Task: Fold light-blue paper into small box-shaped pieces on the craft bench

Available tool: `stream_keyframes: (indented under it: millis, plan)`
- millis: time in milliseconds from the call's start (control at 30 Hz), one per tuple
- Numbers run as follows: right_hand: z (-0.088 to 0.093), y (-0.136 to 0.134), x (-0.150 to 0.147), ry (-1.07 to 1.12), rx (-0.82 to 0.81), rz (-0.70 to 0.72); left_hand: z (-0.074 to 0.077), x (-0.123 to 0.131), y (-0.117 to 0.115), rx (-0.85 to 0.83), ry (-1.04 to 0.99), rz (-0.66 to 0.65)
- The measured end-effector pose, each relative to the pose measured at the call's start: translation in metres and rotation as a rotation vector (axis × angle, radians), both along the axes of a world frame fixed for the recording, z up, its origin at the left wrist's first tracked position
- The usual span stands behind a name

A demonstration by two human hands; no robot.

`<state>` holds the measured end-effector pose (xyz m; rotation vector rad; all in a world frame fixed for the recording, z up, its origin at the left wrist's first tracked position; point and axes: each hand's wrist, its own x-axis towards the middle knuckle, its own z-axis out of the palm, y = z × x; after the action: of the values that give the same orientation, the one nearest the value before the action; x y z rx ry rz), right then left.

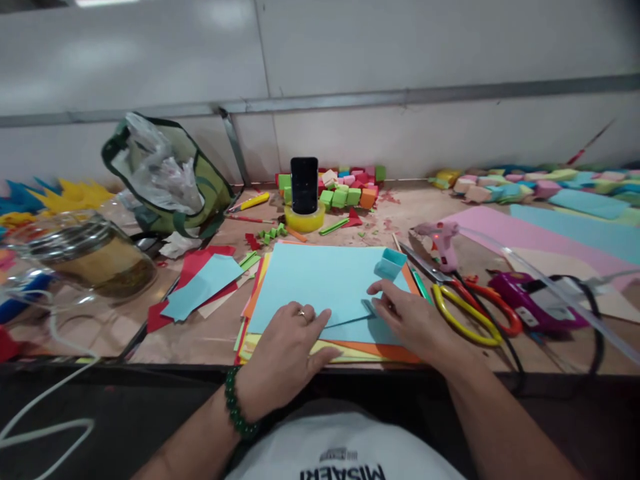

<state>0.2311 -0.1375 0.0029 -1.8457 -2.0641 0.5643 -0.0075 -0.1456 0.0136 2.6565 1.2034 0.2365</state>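
A sheet of light blue paper (315, 280) lies on top of a stack of coloured paper (253, 347) at the table's front edge. My left hand (287, 347) rests on the lower part of the blue sheet, thumb apart from the fingers; a ring and a green bead bracelet show on it. Over the sheet's right side is my right hand (405, 317), fingers loosely bent with a gap between them, close to a cut edge of the blue paper. Just beyond those fingers stands a small blue folded paper box (391, 265).
Scissors (467, 317), a pink glue gun (443, 243) and a purple device (535, 303) with cables lie to the right. A phone (304, 185) stands in a tape roll (304, 218), before several paper cubes (340, 197). Leftward are paper scraps (203, 287), a jar (95, 257) and a bag (175, 180).
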Motion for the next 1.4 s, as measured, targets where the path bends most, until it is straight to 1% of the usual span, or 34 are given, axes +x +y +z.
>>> stream_keyframes:
  millis: [100,167,367,467,567,633,700,833,1033,1200,1267,1400]
  plan:
    - [0.002,-0.005,-0.002,0.010,0.018,0.085,0.003,0.015,0.008,0.036,0.089,0.034]
    - [-0.001,-0.006,-0.001,-0.012,0.019,0.122,0.003,0.021,0.013,0.034,0.130,0.050]
    - [-0.014,-0.002,0.002,0.002,0.049,0.105,0.000,0.020,0.023,-0.045,0.076,0.112]
    - [-0.017,-0.001,0.001,-0.045,0.069,0.058,0.003,0.018,0.027,-0.054,0.082,0.104]
    - [-0.020,-0.002,-0.002,-0.110,0.159,0.013,0.008,0.020,0.029,-0.067,0.115,0.102]
    - [-0.021,-0.004,-0.002,-0.128,0.228,0.043,0.009,0.023,0.029,-0.065,0.144,0.081]
    - [-0.022,-0.006,-0.002,-0.158,0.273,0.103,0.007,0.025,0.028,-0.048,0.177,0.048]
    - [-0.023,-0.007,0.000,-0.230,0.306,0.172,0.002,0.028,0.024,-0.011,0.232,0.039]
    - [-0.025,-0.005,0.001,-0.130,0.334,0.097,0.006,0.029,0.022,-0.068,0.190,0.099]
    - [-0.023,-0.007,0.000,-0.086,0.377,0.110,0.008,0.022,0.031,-0.095,0.063,0.058]
    - [-0.020,-0.009,-0.001,-0.059,0.418,0.130,0.006,0.020,0.034,-0.080,0.038,0.065]
    - [-0.013,-0.011,-0.006,-0.026,0.572,0.191,-0.002,0.020,0.038,-0.054,0.026,0.106]
